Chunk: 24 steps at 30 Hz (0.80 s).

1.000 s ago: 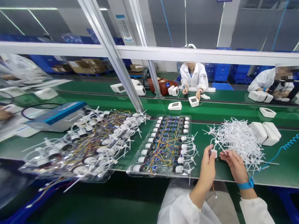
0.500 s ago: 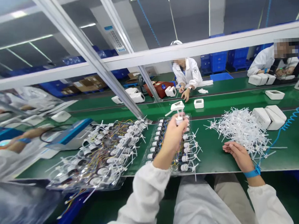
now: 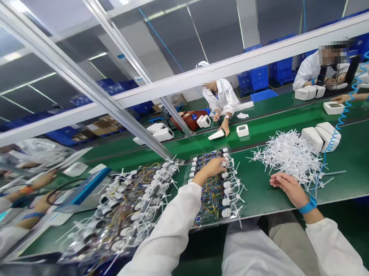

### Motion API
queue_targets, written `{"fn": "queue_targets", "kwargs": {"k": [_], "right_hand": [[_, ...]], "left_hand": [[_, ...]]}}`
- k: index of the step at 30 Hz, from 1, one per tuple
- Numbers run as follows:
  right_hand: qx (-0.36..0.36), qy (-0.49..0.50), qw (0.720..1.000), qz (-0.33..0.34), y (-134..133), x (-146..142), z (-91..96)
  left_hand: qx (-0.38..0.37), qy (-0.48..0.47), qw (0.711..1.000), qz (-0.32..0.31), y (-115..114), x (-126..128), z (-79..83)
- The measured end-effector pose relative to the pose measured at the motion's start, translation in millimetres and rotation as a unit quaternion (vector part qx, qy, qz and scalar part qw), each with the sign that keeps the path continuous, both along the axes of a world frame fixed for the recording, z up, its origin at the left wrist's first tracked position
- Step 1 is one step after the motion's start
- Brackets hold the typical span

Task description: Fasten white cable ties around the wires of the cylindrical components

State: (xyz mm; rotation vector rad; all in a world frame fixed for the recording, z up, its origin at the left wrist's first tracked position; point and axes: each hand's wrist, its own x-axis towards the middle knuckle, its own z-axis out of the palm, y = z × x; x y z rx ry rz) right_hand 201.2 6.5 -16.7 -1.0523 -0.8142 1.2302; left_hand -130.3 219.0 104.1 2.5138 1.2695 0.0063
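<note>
My left hand [image 3: 213, 168] reaches over a clear plastic tray [image 3: 207, 224] of small parts, its fingers closed on a white cylindrical part [image 3: 224, 164] in the right-hand row. That part is mostly covered by the fingertips. White cable ties [image 3: 240, 196] are looped on the cylinders along this row, while yellow and dark wires [image 3: 210, 194] fill the middle of the tray. My right hand [image 3: 289, 187] rests palm upward at the front of the bench, fingers loosely extended, with nothing visible in it. Beside it lies a heap of white cable ties [image 3: 292, 153].
A second pile of wired parts [image 3: 126, 215] lies to the left, near a blue-topped device [image 3: 85, 192]. White housings [image 3: 322, 137] stand right of the heap, by a coiled blue cord [image 3: 348, 104]. Across the belt [image 3: 264, 127], a co-worker [image 3: 221, 97] touches a white housing [image 3: 216, 134].
My left hand has come down from above the tray's far end onto its right-hand row. The co-worker opposite has taken hold of a white housing. My right hand stays near the heap.
</note>
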Motion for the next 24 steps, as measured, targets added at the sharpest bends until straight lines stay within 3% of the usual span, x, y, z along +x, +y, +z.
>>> {"fn": "queue_targets", "kwargs": {"k": [4,11,24], "right_hand": [[0.0,0.007,1.0,0.001,0,0,1.4],[0.002,0.015,1.0,0.009,0,1,3.4],[0.01,0.001,1.0,0.008,-2,0,8.7]], "left_hand": [[-0.013,0.038,0.999,-0.025,10,-3,-8.0],[-0.028,0.033,0.997,-0.058,18,-8,-8.0],[-0.032,-0.049,0.998,-0.008,1,-17,-0.7]]}}
